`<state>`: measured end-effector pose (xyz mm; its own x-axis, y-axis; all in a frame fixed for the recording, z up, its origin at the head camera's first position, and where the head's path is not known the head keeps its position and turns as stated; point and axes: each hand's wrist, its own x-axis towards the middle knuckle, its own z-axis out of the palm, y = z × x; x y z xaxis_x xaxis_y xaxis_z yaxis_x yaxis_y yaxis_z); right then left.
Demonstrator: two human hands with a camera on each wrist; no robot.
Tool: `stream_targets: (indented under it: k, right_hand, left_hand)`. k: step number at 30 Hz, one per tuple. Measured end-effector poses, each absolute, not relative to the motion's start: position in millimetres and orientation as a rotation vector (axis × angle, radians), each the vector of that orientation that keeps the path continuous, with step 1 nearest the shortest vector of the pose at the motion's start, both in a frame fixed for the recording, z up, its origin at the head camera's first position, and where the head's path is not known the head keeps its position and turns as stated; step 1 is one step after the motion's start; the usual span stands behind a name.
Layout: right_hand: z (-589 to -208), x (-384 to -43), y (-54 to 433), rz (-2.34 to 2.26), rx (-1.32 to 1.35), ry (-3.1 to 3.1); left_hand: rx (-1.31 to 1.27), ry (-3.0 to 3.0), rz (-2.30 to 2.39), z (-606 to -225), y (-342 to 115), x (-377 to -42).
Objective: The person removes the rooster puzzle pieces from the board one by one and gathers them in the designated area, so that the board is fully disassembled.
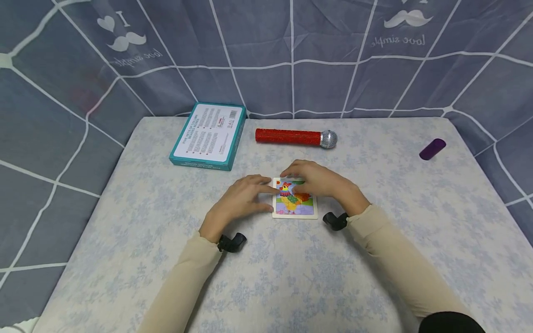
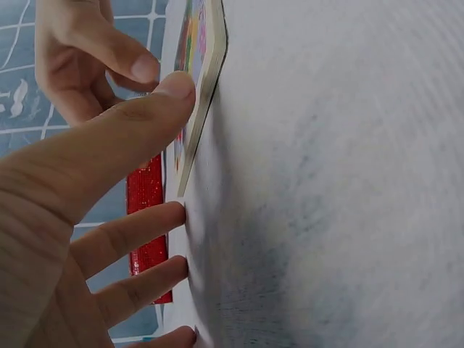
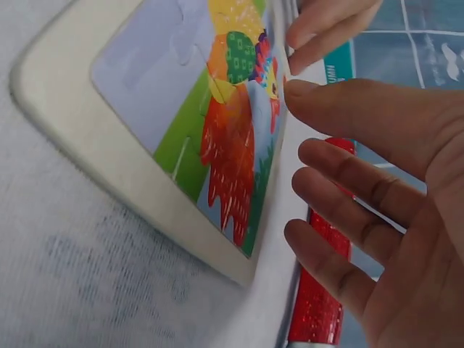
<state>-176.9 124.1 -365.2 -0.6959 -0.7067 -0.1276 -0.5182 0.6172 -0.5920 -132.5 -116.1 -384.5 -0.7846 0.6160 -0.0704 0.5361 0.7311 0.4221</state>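
A small square jigsaw puzzle [image 1: 294, 211] lies face up on the table, a colourful rooster in a pale frame. My left hand [image 1: 239, 200] is at its left side, index fingertip over the picture and thumb by the lower left edge. In the left wrist view the thumb [image 2: 138, 127] overlaps the puzzle's edge while the other fingers [image 2: 134, 228] spread toward the tabletop. My right hand [image 1: 320, 181] arches over the upper right corner, covering part of the picture. Its fingers [image 3: 348, 217] are loosely extended beside the puzzle [image 3: 181, 138] in the right wrist view, gripping nothing.
Behind the puzzle lies a red glittery microphone [image 1: 289, 136] with a silver head. A teal box [image 1: 208, 134] with a white printed panel is at the back left. Far right on the patterned tablecloth [image 1: 266, 286] is a purple cylinder [image 1: 432, 149]. A grey-blue checked curtain [image 1: 325, 88] hangs behind.
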Motion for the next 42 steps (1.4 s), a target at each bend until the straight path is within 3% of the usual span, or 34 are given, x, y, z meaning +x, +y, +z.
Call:
stream_targets:
  k: [42]
  right_hand:
    - [-352,-199,95,-0.352,-0.874,2.37]
  left_hand:
    - [0.906,2.688,0.512,-383,-110,-127]
